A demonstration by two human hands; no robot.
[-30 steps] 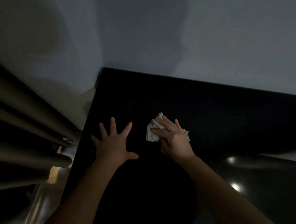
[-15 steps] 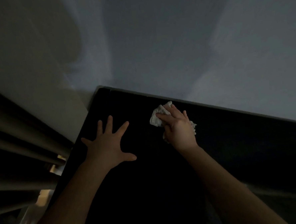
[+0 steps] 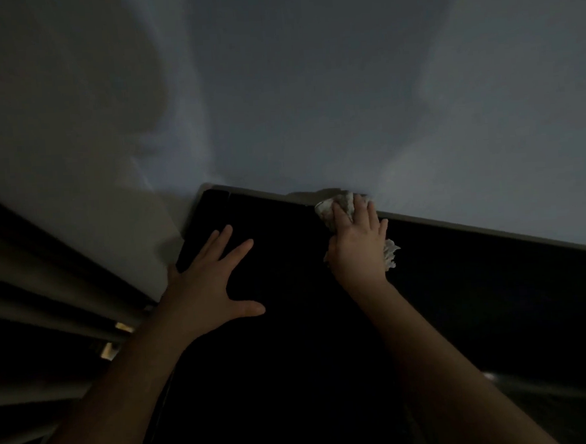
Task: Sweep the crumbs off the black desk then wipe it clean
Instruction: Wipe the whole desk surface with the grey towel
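The black desk [image 3: 477, 279] fills the lower middle and right of the dim head view, its far edge against the wall. A crumpled white tissue [image 3: 335, 208] lies at that far edge. My right hand [image 3: 360, 248] presses flat on the tissue with straight fingers, so most of the tissue is hidden under the palm and a frayed end sticks out on the right. My left hand [image 3: 207, 282] lies flat on the desk near its far left corner, fingers spread, holding nothing. No crumbs can be made out in the dark.
A pale grey wall [image 3: 310, 83] rises behind the desk. Folded curtains [image 3: 42, 288] hang along the left, close to the desk's left edge. A faint glossy reflection [image 3: 489, 376] shows on the floor at lower right.
My right hand has pushed the tissue away from me, from the middle of the desk to its far edge by the wall. My left hand stays flat near the left corner.
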